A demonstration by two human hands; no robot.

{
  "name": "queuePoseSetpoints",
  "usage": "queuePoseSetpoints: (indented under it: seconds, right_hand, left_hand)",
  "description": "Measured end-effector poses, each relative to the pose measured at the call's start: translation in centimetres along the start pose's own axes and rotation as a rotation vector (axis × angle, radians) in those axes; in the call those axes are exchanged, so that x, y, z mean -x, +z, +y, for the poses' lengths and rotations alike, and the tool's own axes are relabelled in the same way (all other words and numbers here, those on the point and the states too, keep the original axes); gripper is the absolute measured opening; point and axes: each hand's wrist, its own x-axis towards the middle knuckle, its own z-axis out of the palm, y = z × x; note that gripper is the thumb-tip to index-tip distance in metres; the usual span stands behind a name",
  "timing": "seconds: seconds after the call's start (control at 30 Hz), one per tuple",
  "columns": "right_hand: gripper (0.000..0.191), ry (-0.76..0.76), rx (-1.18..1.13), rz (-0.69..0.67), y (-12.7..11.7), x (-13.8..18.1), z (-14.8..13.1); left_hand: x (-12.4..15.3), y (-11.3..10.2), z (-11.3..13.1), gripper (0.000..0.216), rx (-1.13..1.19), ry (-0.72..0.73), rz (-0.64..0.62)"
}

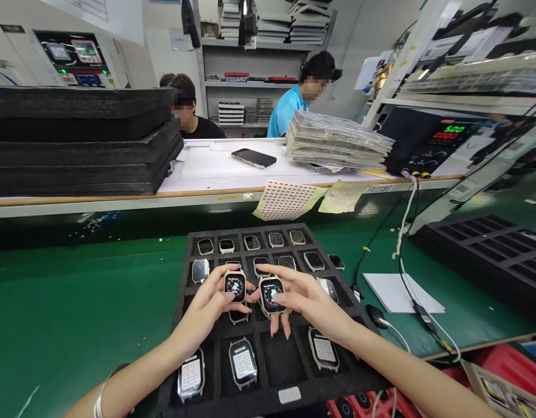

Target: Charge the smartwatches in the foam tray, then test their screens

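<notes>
your left hand (210, 303) is curling partly closed around one watch (235, 283), its thumb lying at the lower edge of the lit screen. your right hand (313, 296) is gripping a second watch (268, 286) just beside it, thumb pressing over the screen's lower corner, index finger stretching along the top and other fingers spreading below. you are holding both above a black foam tray (259, 400), where more watches are sitting in compartments; three in the nearest row, at left (191, 374), middle (243, 361) and right (324, 349), are showing pale keypad-like screens. beyond, a phone (254, 158) is lying on a white shelf (202, 168), and a power supply (428, 139) is glowing at your right.
</notes>
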Motion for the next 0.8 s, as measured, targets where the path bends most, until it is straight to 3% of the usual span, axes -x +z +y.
queuePoseSetpoints:
  seconds: [0.4, 0.6, 0.7, 0.8]
  right_hand:
    - [0.053, 0.013, 0.105, 0.023, 0.1, 0.2, 0.3]
    - [0.071, 0.041, 0.134, -0.174, 0.2, 0.5, -0.3]
    - [0.060, 0.129, 0.422, -0.301, 0.0, 0.9, -1.0]
    - [0.056, 0.046, 0.922, -0.322, -0.1, 1.8, -1.2]
  left_hand:
    - [-0.2, -0.2, -0.4, 0.034, -0.080, 0.023, -0.032]
    - [-0.4, -0.2, -0.4, 0.035, -0.178, 0.106, 0.039]
    - [-0.4, -0.2, -0.3, 0.036, -0.206, 0.144, 0.096]
    - [-0.4, -0.2, -0.1, 0.038, -0.205, 0.157, 0.121]
